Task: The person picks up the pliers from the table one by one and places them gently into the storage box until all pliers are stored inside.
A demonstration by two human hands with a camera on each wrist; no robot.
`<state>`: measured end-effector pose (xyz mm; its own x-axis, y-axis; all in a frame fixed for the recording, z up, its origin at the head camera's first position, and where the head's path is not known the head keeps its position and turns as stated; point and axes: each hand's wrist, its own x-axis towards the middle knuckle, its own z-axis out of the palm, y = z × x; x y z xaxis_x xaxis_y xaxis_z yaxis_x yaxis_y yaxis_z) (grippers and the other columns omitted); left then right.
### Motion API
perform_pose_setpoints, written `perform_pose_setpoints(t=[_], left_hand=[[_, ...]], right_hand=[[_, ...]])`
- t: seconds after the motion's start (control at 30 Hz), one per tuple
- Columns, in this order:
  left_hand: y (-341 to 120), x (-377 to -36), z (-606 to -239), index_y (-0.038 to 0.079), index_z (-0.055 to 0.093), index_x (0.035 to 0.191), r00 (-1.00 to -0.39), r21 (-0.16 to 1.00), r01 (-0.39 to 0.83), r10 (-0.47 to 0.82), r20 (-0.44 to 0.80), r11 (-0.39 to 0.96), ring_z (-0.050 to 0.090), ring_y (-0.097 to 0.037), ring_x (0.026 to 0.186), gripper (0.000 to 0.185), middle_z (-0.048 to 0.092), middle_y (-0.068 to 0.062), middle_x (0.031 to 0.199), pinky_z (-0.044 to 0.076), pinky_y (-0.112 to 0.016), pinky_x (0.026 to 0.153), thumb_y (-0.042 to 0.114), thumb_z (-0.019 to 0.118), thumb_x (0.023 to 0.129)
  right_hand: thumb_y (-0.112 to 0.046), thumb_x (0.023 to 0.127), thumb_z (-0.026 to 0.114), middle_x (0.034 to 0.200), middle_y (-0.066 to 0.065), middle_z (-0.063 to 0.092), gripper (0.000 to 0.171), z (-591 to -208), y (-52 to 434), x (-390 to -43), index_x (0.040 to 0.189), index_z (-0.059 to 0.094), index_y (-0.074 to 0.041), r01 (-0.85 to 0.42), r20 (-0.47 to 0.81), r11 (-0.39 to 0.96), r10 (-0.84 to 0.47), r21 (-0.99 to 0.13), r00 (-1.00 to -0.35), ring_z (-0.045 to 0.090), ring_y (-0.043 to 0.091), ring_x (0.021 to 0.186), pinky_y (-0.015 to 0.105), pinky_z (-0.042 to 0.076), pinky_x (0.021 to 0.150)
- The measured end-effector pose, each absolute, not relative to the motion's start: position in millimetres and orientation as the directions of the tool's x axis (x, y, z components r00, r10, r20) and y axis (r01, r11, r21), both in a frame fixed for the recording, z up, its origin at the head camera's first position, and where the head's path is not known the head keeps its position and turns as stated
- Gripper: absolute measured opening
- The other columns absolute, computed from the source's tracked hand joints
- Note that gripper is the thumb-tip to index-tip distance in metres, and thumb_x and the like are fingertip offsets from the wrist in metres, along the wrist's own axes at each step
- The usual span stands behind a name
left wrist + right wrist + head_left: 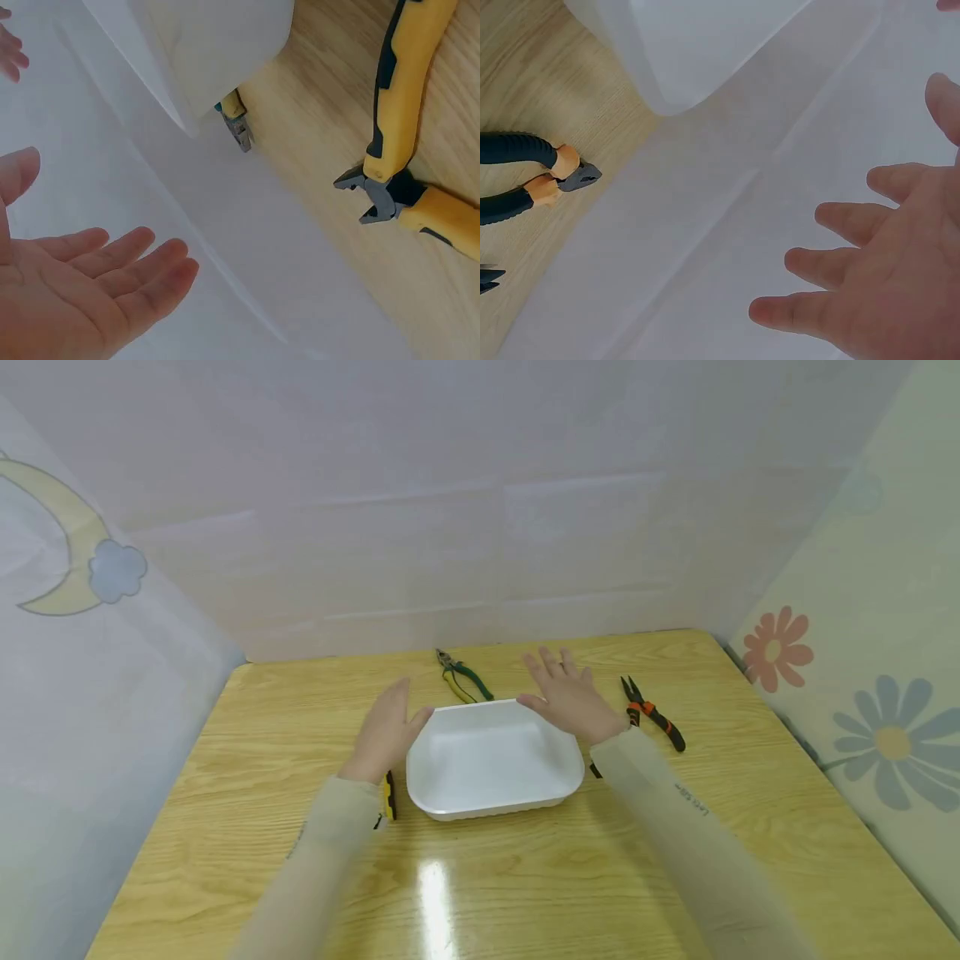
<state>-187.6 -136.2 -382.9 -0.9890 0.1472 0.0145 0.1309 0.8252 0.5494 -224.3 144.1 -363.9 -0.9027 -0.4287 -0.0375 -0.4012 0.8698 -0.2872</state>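
Wooden table (247, 777): under tray
White plastic tray (495, 760): on table, between hands
Left hand (384, 728): fingers extended, empty, at tray's left
Right hand (573, 700): fingers spread, empty, at tray's far-right corner
Long-nose pliers (660, 721), blunt-nosed pliers (546, 189): right of tray
Yellow-black diagonal cutters (405, 112): left of tray
Green-yellow pliers (453, 677): beyond tray

2 beige sleeves (686, 835), seemingly lettered
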Motion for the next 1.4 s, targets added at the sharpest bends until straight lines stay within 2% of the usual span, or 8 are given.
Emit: perform_pose_setpoints(t=[0.23,0.43,0.53,0.7,0.83,0.97,1.17,1.4], left_hand=[[-149,-183,-387,-0.007,0.018,0.151,-0.976,0.754,-0.103,0.080,-0.202,0.649,0.031,-0.043,0.137,0.072,0.029,-0.028,0.151,0.031,-0.054,0.108,0.034,0.051,0.102],[-158,-180,-394,-0.014,0.023,0.147,-0.938,0.851,-0.243,0.112,-0.329,0.465,0.040,-0.044,0.131,0.067,0.032,-0.032,0.148,0.039,-0.051,0.104,0.025,0.053,0.101],[-161,-179,-398,-0.017,0.022,0.146,-0.933,0.883,-0.259,0.134,-0.333,0.391,0.040,-0.045,0.130,0.064,0.031,-0.034,0.147,0.039,-0.051,0.104,0.018,0.052,0.101],[-163,-176,-403,-0.017,0.021,0.145,-0.927,0.888,-0.280,0.137,-0.348,0.366,0.043,-0.045,0.129,0.062,0.032,-0.036,0.146,0.036,-0.052,0.106,0.015,0.050,0.101],[-164,-175,-408,-0.018,0.018,0.146,-0.920,0.895,-0.303,0.146,-0.365,0.327,0.041,-0.044,0.130,0.062,0.031,-0.036,0.146,0.038,-0.049,0.105,0.012,0.050,0.102],[-165,-175,-410,-0.018,0.015,0.147,-0.913,0.904,-0.324,0.158,-0.376,0.279,0.038,-0.044,0.132,0.062,0.026,-0.036,0.149,0.040,-0.047,0.104,0.010,0.049,0.102],[-168,-177,-412,-0.019,0.017,0.145,-0.910,0.916,-0.324,0.189,-0.370,0.236,0.033,-0.045,0.135,0.059,0.019,-0.035,0.151,0.037,-0.048,0.106,0.008,0.047,0.102],[-168,-181,-416,-0.017,0.019,0.146,-0.900,0.922,-0.369,0.202,-0.386,0.118,0.031,-0.042,0.137,0.055,0.021,-0.033,0.152,0.033,-0.046,0.109,0.004,0.045,0.103]], right_hand=[[-0.038,0.104,0.045,0.157,0.028,0.012,0.071,-363,157,-227,0.155,0.013,-0.001,-0.412,-0.038,0.852,-0.446,-0.324,-0.894,0.006,0.054,0.140,0.075,0.011,0.103],[-0.035,0.105,0.044,0.154,0.026,0.026,0.067,-358,171,-229,0.154,0.017,0.002,-0.395,-0.066,0.826,-0.456,-0.402,-0.887,0.025,0.046,0.139,0.059,0.022,0.110],[-0.037,0.105,0.043,0.153,0.026,0.028,0.067,-356,179,-228,0.154,0.016,0.001,-0.358,-0.113,0.810,-0.455,-0.464,-0.883,0.030,0.043,0.137,0.057,0.026,0.109],[-0.043,0.105,0.040,0.154,0.024,0.027,0.070,-356,191,-228,0.155,0.014,-0.002,-0.314,-0.159,0.797,-0.449,-0.516,-0.879,0.036,0.042,0.134,0.057,0.031,0.107],[-0.046,0.104,0.038,0.153,0.025,0.029,0.071,-357,196,-230,0.155,0.015,-0.002,-0.301,-0.179,0.822,-0.430,-0.482,-0.885,0.040,0.042,0.131,0.056,0.034,0.105],[-0.048,0.104,0.037,0.154,0.024,0.027,0.071,-357,201,-230,0.156,0.015,-0.004,-0.285,-0.195,0.826,-0.420,-0.486,-0.886,0.036,0.043,0.134,0.058,0.031,0.107],[-0.056,0.102,0.033,0.153,0.026,0.027,0.076,-358,210,-228,0.156,0.014,-0.005,-0.293,-0.195,0.825,-0.428,-0.484,-0.883,0.046,0.043,0.127,0.059,0.033,0.104],[-0.057,0.102,0.032,0.152,0.028,0.028,0.078,-359,219,-228,0.155,0.013,-0.003,-0.291,-0.214,0.837,-0.424,-0.463,-0.880,0.041,0.045,0.130,0.061,0.030,0.105]])
